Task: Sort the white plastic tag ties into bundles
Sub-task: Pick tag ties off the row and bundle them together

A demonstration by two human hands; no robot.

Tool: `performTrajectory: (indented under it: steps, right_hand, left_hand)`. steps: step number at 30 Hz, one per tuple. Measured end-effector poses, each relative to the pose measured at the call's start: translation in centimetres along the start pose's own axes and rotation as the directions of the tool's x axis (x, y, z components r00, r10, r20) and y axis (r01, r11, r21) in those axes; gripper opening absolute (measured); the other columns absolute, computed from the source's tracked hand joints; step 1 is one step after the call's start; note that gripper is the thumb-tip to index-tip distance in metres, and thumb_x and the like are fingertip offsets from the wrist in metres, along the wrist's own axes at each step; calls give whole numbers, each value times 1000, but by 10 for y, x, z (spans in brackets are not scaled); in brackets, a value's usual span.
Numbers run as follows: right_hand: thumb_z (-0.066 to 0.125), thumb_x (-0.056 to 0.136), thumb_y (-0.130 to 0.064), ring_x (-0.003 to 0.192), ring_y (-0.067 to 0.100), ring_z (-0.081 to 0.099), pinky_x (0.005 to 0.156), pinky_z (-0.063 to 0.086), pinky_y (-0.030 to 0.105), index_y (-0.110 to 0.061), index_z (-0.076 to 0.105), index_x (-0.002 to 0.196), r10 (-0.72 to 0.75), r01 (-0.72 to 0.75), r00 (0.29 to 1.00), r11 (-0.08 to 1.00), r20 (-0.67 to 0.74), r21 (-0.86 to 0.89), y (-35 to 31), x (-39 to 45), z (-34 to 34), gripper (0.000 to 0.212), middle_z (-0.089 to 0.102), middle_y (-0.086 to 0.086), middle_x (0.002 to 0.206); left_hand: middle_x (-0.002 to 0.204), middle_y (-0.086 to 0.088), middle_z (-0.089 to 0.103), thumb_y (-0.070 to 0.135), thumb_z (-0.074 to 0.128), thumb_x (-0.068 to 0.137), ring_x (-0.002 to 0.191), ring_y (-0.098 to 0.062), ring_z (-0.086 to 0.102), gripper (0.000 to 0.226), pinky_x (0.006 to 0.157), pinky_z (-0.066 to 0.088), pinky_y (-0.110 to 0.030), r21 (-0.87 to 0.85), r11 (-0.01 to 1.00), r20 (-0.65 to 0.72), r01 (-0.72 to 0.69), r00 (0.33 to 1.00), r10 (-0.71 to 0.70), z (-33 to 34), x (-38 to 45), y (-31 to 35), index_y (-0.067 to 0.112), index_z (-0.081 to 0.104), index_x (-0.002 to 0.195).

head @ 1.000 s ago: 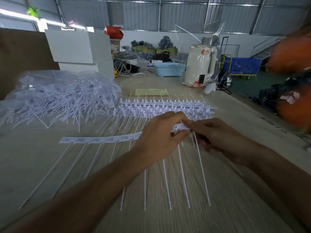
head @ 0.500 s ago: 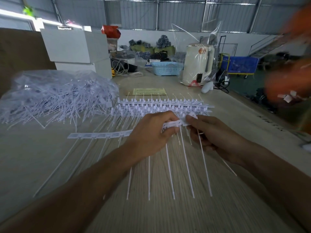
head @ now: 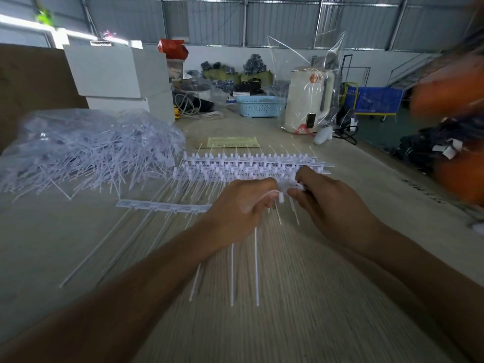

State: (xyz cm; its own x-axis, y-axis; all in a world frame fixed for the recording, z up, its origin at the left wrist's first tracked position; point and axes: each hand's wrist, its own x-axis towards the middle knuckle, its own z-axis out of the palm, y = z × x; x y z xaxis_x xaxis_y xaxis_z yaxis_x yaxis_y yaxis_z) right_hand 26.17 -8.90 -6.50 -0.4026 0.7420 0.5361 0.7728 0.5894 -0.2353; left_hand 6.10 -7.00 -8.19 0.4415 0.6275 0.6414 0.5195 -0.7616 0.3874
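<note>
Hands meet over the wooden table [head: 301, 323]: the left hand [head: 235, 210] curls round the head end of a strip of white tag ties [head: 162, 206], and the right hand [head: 327, 203] pinches the adjoining heads, probably to fold the strip into a bundle while its tails hang free. Beyond them lie stacked strips [head: 248, 166]; at left, a clear plastic bag [head: 78, 148] holds loose ties, and farther back stands a blue basket [head: 259, 106], contents unclear.

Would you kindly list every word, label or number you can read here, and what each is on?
None can be read.
Yellow-green paper slip: printed lines, too small and blurred.
Table: dark marks near its right edge, too blurred.
Pale kettle: round orange sticker, illegible.
</note>
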Motion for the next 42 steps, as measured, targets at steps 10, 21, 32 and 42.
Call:
performTrajectory:
  steps: [10,21,32,42]
  right_hand:
    - [43,103,-40,49,3,41,48,23,28,-29,29,97,115,-117,991,993,64,34,11,2,7,18,44,-11,60]
    - [56,97,-42,47,17,35,49,24,29,-17,37,57,319,-330,926,944,-200,-21,51,6,-25,50,38,-2,51]
    - [62,96,-21,56,-2,57,56,39,11,-25,69,70,245,-240,969,957,-12,162,15,11,-5,28,63,-9,60]
    - [54,98,-44,44,1,42,46,32,12,-13,70,74,367,-329,929,774,41,540,0,9,2,43,50,-9,50]
  left_hand:
    - [84,2,70,20,71,92,71,-11,61,10,64,49,-31,-1,998,27,65,998,-65,-3,0,2,13,72,100]
    - [88,2,68,21,65,96,77,-12,59,13,66,48,-33,-2,1000,88,-18,996,18,-1,-4,-4,12,69,104]
    - [114,2,70,21,60,96,103,-11,62,26,90,51,-38,-5,998,11,65,998,-65,-2,-4,5,16,68,120]
    - [101,8,74,26,69,92,91,-6,68,23,82,55,-36,-62,990,-122,126,984,-133,1,0,14,27,66,115]
